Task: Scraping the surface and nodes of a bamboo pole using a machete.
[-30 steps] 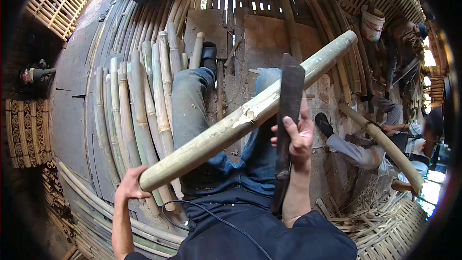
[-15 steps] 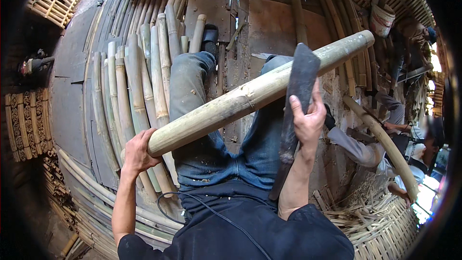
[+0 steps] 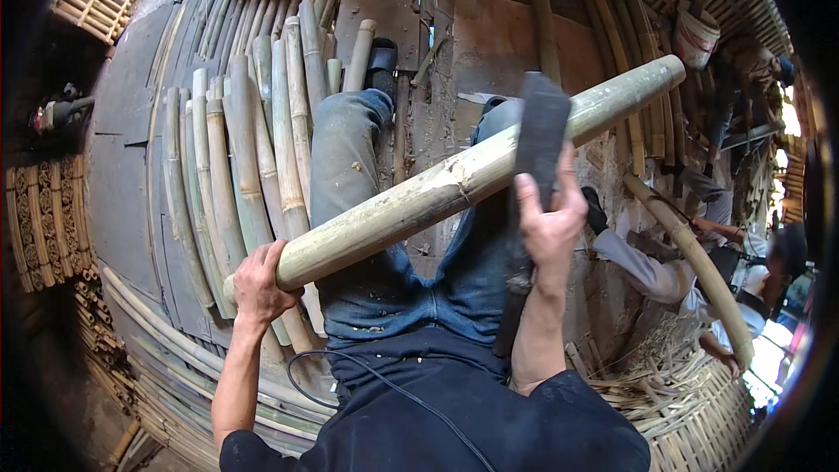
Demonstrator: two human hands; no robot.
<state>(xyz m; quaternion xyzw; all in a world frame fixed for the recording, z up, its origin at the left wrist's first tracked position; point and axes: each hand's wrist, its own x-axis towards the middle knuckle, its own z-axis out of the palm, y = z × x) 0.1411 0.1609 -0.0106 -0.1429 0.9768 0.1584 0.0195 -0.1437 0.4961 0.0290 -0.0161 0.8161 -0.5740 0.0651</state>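
A thick bamboo pole (image 3: 411, 204) slants across my thighs, its near end low on the left and its far end raised on the right. My left hand (image 3: 262, 284) is closed around the near end. My right hand (image 3: 552, 220) grips a dark, broad-bladed machete (image 3: 540, 127), thumb on one side and fingers along the other. Its blade lies across the top of the pole, slightly blurred; whether its edge touches the bamboo I cannot tell. The machete's lower part runs back beside my right forearm.
Several bamboo poles (image 3: 249, 183) lie side by side on my left. Bundled sticks (image 3: 48, 214) are stacked at the far left. On the right, another person (image 3: 647, 267) sits by a bamboo pole (image 3: 690, 253). A woven basket (image 3: 708, 424) with split strips and a white bucket (image 3: 696, 35) are also on that side.
My left hand has shifted slightly right and down with the pole's near end. The machete blade has moved a little left and up along the pole, still in my right hand.
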